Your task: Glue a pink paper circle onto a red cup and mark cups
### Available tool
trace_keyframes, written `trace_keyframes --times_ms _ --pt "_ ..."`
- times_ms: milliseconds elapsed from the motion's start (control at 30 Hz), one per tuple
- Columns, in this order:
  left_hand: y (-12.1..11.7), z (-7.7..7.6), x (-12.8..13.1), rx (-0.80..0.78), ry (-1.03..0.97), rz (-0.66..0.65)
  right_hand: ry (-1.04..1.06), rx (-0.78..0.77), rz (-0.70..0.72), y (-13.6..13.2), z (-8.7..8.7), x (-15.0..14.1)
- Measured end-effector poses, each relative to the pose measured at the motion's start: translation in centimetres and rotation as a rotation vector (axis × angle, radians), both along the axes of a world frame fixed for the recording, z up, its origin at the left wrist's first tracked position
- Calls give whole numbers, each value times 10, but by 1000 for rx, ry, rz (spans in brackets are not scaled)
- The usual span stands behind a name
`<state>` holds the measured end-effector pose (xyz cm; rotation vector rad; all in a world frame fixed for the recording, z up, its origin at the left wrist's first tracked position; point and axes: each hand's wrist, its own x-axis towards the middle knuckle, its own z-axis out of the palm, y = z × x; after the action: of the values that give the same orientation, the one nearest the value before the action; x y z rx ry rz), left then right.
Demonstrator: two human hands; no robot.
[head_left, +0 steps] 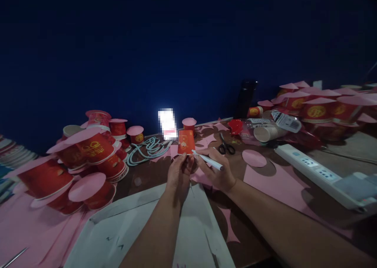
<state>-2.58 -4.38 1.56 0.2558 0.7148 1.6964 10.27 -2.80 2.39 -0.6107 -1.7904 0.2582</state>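
My left hand (178,173) is closed around the lower end of a red paper cup (186,141), held upside down above the brown table (147,174). My right hand (216,169) grips a white pen (208,160), its tip touching the cup's lower edge. Pink paper scraps (203,177) lie under both hands. Black scissors (225,146) lie just beyond my right hand.
Red cups capped with pink paper discs are piled at the left (85,158) and at the back right (321,107). A white power strip (312,168) runs along the right. A coiled pale cable (147,148), a pink disc (254,158) and grey card (141,228) are nearby.
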Motion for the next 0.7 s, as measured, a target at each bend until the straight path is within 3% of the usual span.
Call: trace_keyframes --times_ms 700 --pt "-4 1 3 24 105 -76 -31 11 -34 0 1 2"
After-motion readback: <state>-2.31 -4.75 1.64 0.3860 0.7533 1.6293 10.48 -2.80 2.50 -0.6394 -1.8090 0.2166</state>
